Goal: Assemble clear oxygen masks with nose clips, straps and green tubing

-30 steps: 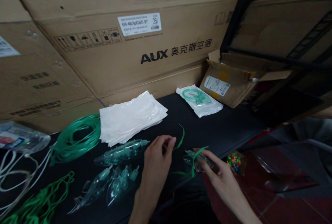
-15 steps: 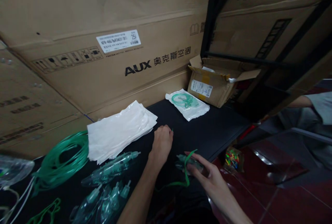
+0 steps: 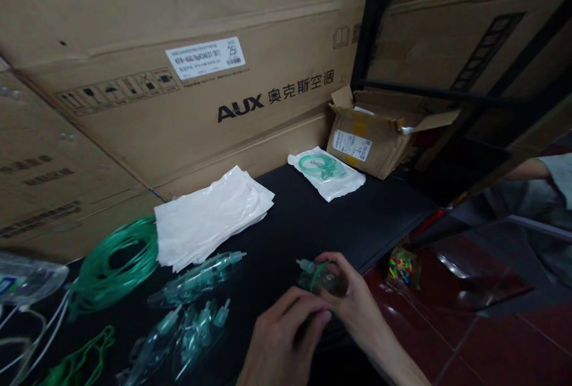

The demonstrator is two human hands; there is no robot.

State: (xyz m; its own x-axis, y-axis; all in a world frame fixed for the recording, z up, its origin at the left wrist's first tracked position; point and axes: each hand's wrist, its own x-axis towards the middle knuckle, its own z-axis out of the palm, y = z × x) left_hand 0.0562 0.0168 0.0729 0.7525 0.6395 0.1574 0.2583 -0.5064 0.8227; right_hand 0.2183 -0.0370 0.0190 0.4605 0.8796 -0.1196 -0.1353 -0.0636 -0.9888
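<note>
A clear green-tinted face mask (image 3: 333, 282) with a pale connector is in my right hand (image 3: 357, 299), fingers curled round its edge. A thin green elastic strap (image 3: 318, 276) crosses the mask and runs down toward my left hand (image 3: 290, 329). That hand's thumb and fingertips are pinched together beside the mask; the strap's end is hidden there. Left of my hands, more clear masks (image 3: 201, 279) lie on the black table (image 3: 286, 237). A bundle of green straps (image 3: 84, 356) sits at the lower left.
Coiled green tubing (image 3: 114, 264) lies at the left beside a stack of white pouches (image 3: 214, 213). A pouch with tubing (image 3: 328, 173) is near an open carton (image 3: 370, 145). Large cartons (image 3: 268, 28) wall the back. A box of colourful pieces (image 3: 403, 267) is on the right; a person's arm (image 3: 529, 170) shows beyond.
My left hand has come back down and toward me, to the mask. The strap, loose and curling before, now lies across the mask. The view has shifted slightly.
</note>
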